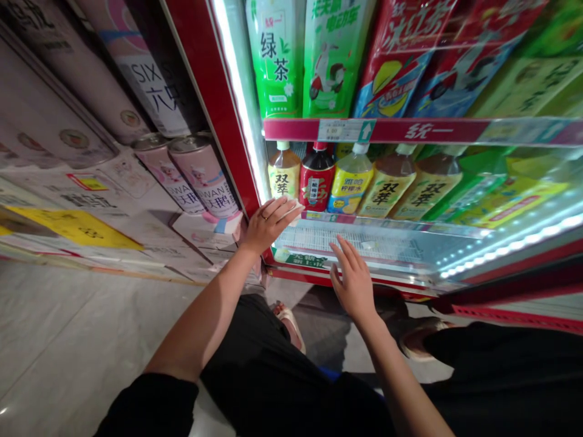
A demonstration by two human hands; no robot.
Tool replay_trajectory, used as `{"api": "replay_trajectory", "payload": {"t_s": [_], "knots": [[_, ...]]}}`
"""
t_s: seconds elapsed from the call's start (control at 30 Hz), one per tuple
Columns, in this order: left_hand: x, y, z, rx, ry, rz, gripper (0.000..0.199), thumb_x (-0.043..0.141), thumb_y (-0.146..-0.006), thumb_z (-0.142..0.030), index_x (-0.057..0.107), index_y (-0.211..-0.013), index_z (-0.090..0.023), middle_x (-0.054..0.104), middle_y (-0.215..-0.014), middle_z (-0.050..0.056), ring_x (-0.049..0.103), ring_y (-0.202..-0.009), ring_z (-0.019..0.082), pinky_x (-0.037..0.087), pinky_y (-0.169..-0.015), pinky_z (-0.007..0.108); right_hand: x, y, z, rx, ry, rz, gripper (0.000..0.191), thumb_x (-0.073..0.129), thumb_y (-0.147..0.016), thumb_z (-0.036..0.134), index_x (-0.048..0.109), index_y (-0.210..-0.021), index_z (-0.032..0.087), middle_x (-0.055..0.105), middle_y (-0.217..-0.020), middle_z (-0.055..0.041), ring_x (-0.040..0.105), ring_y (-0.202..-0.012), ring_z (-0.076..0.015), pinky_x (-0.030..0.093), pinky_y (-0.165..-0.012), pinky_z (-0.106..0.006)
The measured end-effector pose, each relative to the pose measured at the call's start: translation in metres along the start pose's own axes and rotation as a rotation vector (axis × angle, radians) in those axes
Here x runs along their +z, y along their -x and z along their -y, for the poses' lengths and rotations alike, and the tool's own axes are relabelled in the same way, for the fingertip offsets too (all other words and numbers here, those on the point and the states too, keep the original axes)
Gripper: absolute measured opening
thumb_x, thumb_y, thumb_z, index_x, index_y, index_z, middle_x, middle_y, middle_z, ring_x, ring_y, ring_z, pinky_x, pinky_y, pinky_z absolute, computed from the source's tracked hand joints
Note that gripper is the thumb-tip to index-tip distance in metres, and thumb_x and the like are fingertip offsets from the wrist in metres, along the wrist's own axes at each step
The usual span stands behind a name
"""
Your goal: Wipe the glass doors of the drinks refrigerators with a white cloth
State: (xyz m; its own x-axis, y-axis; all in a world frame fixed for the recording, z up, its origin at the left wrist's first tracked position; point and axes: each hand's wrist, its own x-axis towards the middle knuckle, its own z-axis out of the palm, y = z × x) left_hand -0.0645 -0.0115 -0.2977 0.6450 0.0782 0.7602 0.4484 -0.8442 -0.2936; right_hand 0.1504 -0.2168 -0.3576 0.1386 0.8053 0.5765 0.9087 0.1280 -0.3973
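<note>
My left hand (268, 223) presses a white folded cloth or tissue (294, 213) against the left end of the lower bottle shelf's front edge (387, 223). Its fingers lie over the white piece, hiding part of it. Just behind stand a yellow-labelled bottle (283, 173), a dark bottle with a red label (317, 179) and a yellow lemon drink bottle (350, 182). Lower and to the right, my right hand (353, 276) is held in front of the wire bottom rack (382, 241), fingers spread and holding nothing.
Green tea cartons (276, 67) and red drink packs (396, 60) line the shelf above, behind a magenta price strip (432, 132). On the left, pink cans (204, 176) stand on stacked boxes beside the red cooler frame (209, 91). Grey floor tiles (68, 340) lie below.
</note>
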Motion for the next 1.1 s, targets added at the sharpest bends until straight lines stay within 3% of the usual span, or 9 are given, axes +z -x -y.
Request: {"api": "replay_trajectory", "payload": {"t_s": [0.13, 0.3, 0.37, 0.53, 0.7, 0.77, 0.87, 0.97, 1.1], "knots": [[0.000, -0.002, 0.001, 0.067, 0.015, 0.046, 0.074, 0.063, -0.105, -0.013, 0.035, -0.169, -0.038, 0.071, -0.146, 0.001, 0.062, -0.143, 0.018, 0.046, -0.129, 0.037, 0.002, 0.000, 0.004, -0.020, 0.001, 0.008, 0.067, 0.048, -0.104, 0.018, 0.040, -0.168, 0.034, 0.051, -0.169, -0.0090, 0.049, -0.156, -0.0330, 0.051, -0.121, -0.062], [-0.004, -0.001, 0.014, -0.127, -0.168, -0.190, 0.064, 0.060, -0.106, -0.014, 0.044, -0.164, -0.037, 0.074, -0.136, 0.004, 0.066, -0.138, 0.021, 0.050, -0.127, 0.039, 0.003, 0.001, 0.004, -0.024, 0.010, 0.006, 0.064, 0.048, -0.103, 0.015, 0.044, -0.165, 0.032, 0.053, -0.167, -0.0096, 0.051, -0.155, -0.0328, 0.053, -0.119, -0.060], [-0.003, 0.002, 0.015, -0.152, -0.192, -0.226, 0.063, 0.060, -0.106, -0.013, 0.045, -0.163, -0.036, 0.074, -0.135, 0.005, 0.066, -0.138, 0.021, 0.051, -0.126, 0.039, 0.003, 0.002, 0.004, -0.025, 0.008, 0.006, 0.063, 0.048, -0.103, 0.015, 0.047, -0.164, 0.031, 0.053, -0.167, -0.0101, 0.051, -0.155, -0.0330, 0.053, -0.119, -0.060], [0.000, 0.007, 0.011, -0.060, -0.149, -0.112, 0.065, 0.060, -0.106, -0.012, 0.044, -0.164, -0.035, 0.074, -0.137, 0.005, 0.065, -0.139, 0.020, 0.051, -0.126, 0.037, 0.004, 0.001, 0.003, -0.024, -0.003, 0.010, 0.064, 0.048, -0.103, 0.016, 0.044, -0.165, 0.033, 0.053, -0.168, -0.0097, 0.050, -0.155, -0.0327, 0.051, -0.121, -0.061], [0.006, 0.013, 0.015, -0.149, -0.198, -0.220, 0.062, 0.061, -0.105, -0.011, 0.048, -0.161, -0.033, 0.071, -0.136, 0.007, 0.058, -0.148, 0.020, 0.047, -0.129, 0.038, 0.004, 0.002, 0.001, -0.029, -0.004, 0.001, 0.066, 0.048, -0.103, 0.016, 0.043, -0.166, 0.033, 0.053, -0.168, -0.0096, 0.050, -0.155, -0.0327, 0.052, -0.120, -0.060], [0.011, 0.019, 0.015, -0.162, -0.192, -0.211, 0.059, 0.060, -0.105, -0.013, 0.049, -0.160, -0.030, 0.069, -0.140, 0.009, 0.052, -0.154, 0.022, 0.043, -0.132, 0.040, 0.004, 0.003, -0.001, -0.030, 0.000, -0.008, 0.065, 0.048, -0.103, 0.016, 0.043, -0.166, 0.033, 0.054, -0.167, -0.0100, 0.051, -0.155, -0.0328, 0.052, -0.120, -0.060], [0.019, 0.029, 0.015, -0.140, -0.176, -0.101, 0.054, 0.059, -0.106, -0.020, 0.051, -0.159, -0.027, 0.067, -0.147, 0.010, 0.048, -0.157, 0.023, 0.035, -0.136, 0.040, 0.004, 0.003, -0.004, -0.034, 0.008, -0.020, 0.064, 0.048, -0.104, 0.016, 0.043, -0.166, 0.032, 0.054, -0.167, -0.0108, 0.051, -0.155, -0.0333, 0.052, -0.119, -0.060], [0.024, 0.036, 0.018, -0.199, -0.114, -0.007, 0.051, 0.056, -0.107, -0.021, 0.053, -0.157, -0.028, 0.066, -0.150, 0.007, 0.048, -0.158, 0.022, 0.028, -0.138, 0.039, 0.003, 0.004, -0.007, -0.031, 0.017, -0.023, 0.065, 0.049, -0.104, 0.016, 0.043, -0.166, 0.031, 0.054, -0.167, -0.0110, 0.052, -0.154, -0.0334, 0.053, -0.119, -0.059], [0.025, 0.035, 0.017, -0.302, -0.137, -0.123, 0.053, 0.054, -0.105, -0.014, 0.056, -0.156, -0.026, 0.068, -0.145, 0.010, 0.047, -0.159, 0.024, 0.029, -0.138, 0.042, 0.002, 0.004, -0.009, -0.025, 0.021, -0.028, 0.069, 0.050, -0.102, 0.015, 0.040, -0.168, 0.032, 0.053, -0.167, -0.0096, 0.052, -0.154, -0.0330, 0.053, -0.118, -0.058]]}}
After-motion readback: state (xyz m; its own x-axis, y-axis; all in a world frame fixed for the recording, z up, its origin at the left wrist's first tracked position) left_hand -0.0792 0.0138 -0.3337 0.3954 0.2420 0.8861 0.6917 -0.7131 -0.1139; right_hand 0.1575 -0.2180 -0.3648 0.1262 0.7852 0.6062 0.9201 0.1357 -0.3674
